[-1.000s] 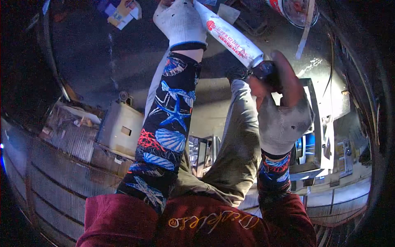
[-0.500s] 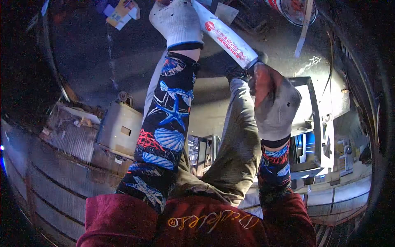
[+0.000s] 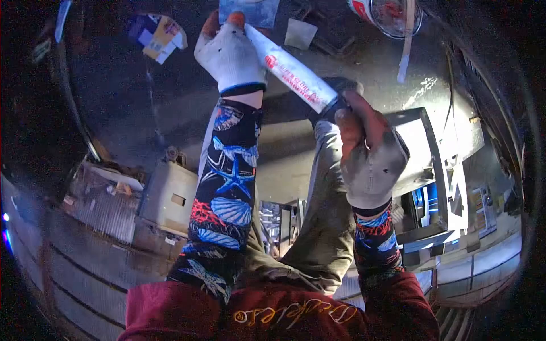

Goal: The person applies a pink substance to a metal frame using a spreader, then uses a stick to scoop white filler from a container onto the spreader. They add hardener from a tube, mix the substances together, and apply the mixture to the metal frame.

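A white tube of hardener (image 3: 298, 79) with red lettering slants between my two gloved hands. My left hand (image 3: 232, 57), in a white fabric glove with bare fingertips, is closed around the tube's upper end. At the lower end, my right hand (image 3: 372, 153) has its fingers pinched around the dark cap (image 3: 333, 108). Its glove is grey and soiled, and the fingertips are dark. Just beyond my left hand lies a pale bluish sheet (image 3: 250, 10), and a small square piece (image 3: 300, 34) sits to its right.
An open can (image 3: 392, 17) stands at the top right, with a long flat strip (image 3: 406, 51) across it. Torn cardboard (image 3: 162, 42) lies at the upper left. A black-framed panel (image 3: 435, 165) is right of my right hand. My legs (image 3: 324, 187) extend below the tube.
Both hands and the tube have shifted down and left in view. My right fingers have changed position around the cap end. The floor items have shifted too, showing more of the bluish sheet.
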`<state>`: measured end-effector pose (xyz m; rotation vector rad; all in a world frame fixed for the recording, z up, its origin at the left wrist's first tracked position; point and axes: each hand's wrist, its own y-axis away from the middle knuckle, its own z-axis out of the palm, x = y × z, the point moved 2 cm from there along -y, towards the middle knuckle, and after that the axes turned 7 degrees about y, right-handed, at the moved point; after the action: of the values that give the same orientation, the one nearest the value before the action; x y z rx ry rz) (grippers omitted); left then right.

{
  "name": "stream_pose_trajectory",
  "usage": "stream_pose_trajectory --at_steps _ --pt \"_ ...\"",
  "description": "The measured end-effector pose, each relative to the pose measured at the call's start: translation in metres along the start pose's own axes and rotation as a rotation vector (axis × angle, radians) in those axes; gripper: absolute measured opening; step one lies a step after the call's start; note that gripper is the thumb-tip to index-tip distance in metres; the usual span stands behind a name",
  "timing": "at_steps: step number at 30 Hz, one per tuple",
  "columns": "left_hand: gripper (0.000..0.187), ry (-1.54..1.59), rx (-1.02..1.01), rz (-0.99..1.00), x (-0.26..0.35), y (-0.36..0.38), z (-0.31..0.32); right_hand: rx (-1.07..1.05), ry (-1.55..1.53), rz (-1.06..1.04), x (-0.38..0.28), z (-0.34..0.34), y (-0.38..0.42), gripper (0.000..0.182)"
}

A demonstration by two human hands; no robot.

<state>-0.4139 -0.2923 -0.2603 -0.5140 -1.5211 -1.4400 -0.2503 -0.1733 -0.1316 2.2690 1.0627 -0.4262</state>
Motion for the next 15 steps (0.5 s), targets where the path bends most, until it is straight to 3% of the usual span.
stream_pose_trajectory --at_steps 5,7,8,11,12,13,15 --pt "0.029 -0.125 -0.079 0.011 -0.011 -0.010 -0.010 0.070 0.065 -0.131 -0.012 0.011 0.000 0.046" --pt "0.030 -0.074 0.012 0.044 -0.009 -0.012 -0.012 0.116 -0.044 -0.046 -0.005 0.017 0.000 0.042" --pt "0.030 -0.073 0.009 0.042 -0.005 -0.007 -0.010 0.030 -0.180 0.154 -0.004 0.019 -0.004 0.034" --pt "0.031 -0.087 -0.065 -0.028 -0.006 -0.001 -0.007 -0.038 -0.309 0.126 0.012 0.025 -0.007 0.031" --pt "0.031 -0.146 -0.066 0.063 -0.014 -0.003 -0.011 -0.168 -0.514 0.236 0.017 0.024 -0.005 0.029" --pt "0.030 -0.207 -0.065 0.153 -0.020 -0.004 -0.015 -0.166 -0.516 0.239 0.031 0.028 -0.004 0.029" --pt "0.030 -0.194 -0.100 0.080 -0.014 0.004 -0.010 -0.551 -1.574 0.616 0.064 0.061 0.009 0.029"
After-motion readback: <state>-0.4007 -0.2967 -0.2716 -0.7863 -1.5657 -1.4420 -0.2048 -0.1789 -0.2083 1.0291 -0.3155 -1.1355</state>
